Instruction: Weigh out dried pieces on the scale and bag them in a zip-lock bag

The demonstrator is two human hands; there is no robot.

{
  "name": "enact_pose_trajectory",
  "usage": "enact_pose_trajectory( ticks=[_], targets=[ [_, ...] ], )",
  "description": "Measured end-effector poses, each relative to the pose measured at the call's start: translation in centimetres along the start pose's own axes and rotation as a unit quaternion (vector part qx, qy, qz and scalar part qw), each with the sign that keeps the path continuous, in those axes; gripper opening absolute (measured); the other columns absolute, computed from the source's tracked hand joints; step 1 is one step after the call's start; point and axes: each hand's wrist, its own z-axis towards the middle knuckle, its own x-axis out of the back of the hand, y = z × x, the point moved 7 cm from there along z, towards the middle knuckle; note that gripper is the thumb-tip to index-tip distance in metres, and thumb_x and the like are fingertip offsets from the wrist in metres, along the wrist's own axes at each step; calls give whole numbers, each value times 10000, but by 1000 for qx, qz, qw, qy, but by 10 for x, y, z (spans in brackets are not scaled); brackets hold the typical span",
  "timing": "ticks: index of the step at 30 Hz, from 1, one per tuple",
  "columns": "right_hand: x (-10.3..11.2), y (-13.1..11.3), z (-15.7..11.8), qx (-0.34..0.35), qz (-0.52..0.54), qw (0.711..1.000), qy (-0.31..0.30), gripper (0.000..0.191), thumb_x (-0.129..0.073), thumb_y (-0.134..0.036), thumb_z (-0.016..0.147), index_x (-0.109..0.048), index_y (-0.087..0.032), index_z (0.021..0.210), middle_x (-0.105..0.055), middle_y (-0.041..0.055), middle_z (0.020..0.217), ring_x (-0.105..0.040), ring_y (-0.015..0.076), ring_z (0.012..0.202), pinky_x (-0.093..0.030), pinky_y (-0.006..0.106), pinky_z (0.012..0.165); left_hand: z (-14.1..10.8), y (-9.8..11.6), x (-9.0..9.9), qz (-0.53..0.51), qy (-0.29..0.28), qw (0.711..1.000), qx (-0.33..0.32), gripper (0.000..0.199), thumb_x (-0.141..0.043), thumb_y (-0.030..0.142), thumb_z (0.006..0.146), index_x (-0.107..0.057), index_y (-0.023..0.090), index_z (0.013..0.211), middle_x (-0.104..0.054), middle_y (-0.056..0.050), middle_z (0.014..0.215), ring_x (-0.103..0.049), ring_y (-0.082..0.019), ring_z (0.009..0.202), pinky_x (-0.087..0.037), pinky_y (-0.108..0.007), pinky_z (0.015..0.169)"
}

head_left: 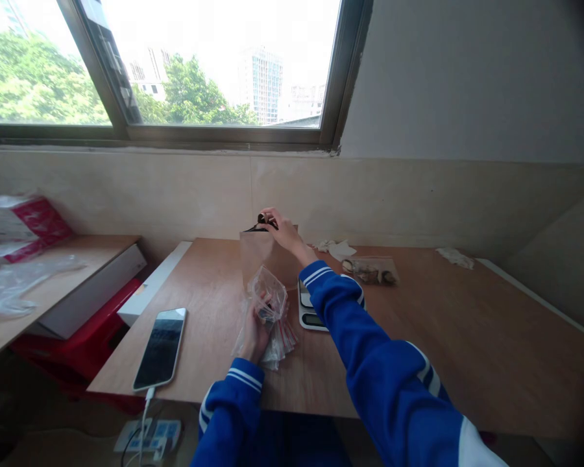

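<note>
My right hand is at the mouth of an upright brown paper bag, its fingers closed on a small dark brown, dried-looking piece whose kind I cannot make out. Below and in front of it, my left hand grips a clear plastic bag, whose open mouth faces up. Something dark shows inside the plastic, too blurred to name. Several flat zip bags with red strips lie beside my left hand. Partly behind my right sleeve sits a white kitchen scale.
A filled clear bag of brown pieces lies right of the scale. Crumpled tissues are near the wall. On the left rests a phone with its charging cable over the edge. A second table holds a pink-and-white box.
</note>
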Motion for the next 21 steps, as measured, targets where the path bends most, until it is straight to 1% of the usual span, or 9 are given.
enact_pose_trajectory(
  ticks=[4,7,9,10,12,14,15,18,21],
  targets=[
    [-2,-1,-1,-18,-37,998,-45,275,-619,-289,858,-554,-188,1106,-660,27,921,-628,160,858,-494,278,801,0,0,1,0,4,1000,7,278,-543,266,903,-637,157,1141,-714,-77,997,-651,-135,713,-567,-272,703],
    [-1,-1,-1,-26,-90,992,-84,246,-627,-260,848,-585,-164,1071,-629,42,966,-609,150,835,-491,273,786,-1,0,0,-2,0,1000,6,290,-540,274,903,-635,155,1150,-710,-82,1025,-654,-137,731,-565,-280,719],
    [2,-3,-2,-27,-139,985,-98,219,-640,-253,841,-616,-138,1026,-600,73,1019,-599,161,855,-481,290,813,-1,1,-1,-5,-4,1000,3,295,-543,278,899,-636,154,1151,-708,-87,1041,-658,-141,751,-563,-285,736],
    [4,-5,-4,-26,-177,978,-103,211,-638,-263,848,-630,-128,1009,-585,94,1049,-593,175,889,-472,308,841,-1,1,-1,-6,-5,1000,2,299,-548,281,894,-637,153,1149,-707,-88,1043,-658,-141,751,-561,-286,738],
    [7,-12,-9,-22,-276,954,-112,228,-597,-304,890,-650,-116,1007,-559,137,1116,-567,221,998,-438,360,915,-1,2,0,-3,-4,1000,-1,310,-558,288,881,-639,152,1147,-708,-87,1034,-654,-141,735,-557,-286,727],
    [11,-23,-15,-15,-347,931,-109,277,-544,-335,925,-653,-118,1058,-531,171,1197,-518,274,1108,-400,419,969,-1,3,0,5,-6,1000,-5,327,-559,302,870,-639,154,1150,-710,-84,1024,-646,-141,719,-554,-286,712],
    [14,-28,-18,-14,-363,927,-99,303,-522,-341,937,-643,-121,1106,-515,180,1235,-496,294,1144,-387,441,984,-1,4,0,9,-9,1000,-8,338,-555,315,867,-639,157,1153,-709,-85,1030,-643,-142,718,-552,-288,709],
    [21,-41,-26,-13,-346,936,-60,362,-462,-336,962,-580,-143,1244,-477,171,1327,-476,294,1194,-377,442,1012,-3,6,-2,24,-18,999,-16,364,-542,364,862,-640,178,1160,-694,-98,1098,-646,-167,770,-553,-322,735],
    [17,-40,-31,0,-291,955,-64,382,-395,-323,991,-542,-151,1299,-465,138,1398,-461,246,1253,-361,377,1055,-5,6,-4,35,-19,999,-7,368,-534,384,858,-638,207,1163,-679,-94,1134,-638,-184,782,-551,-366,757]
  ],
)
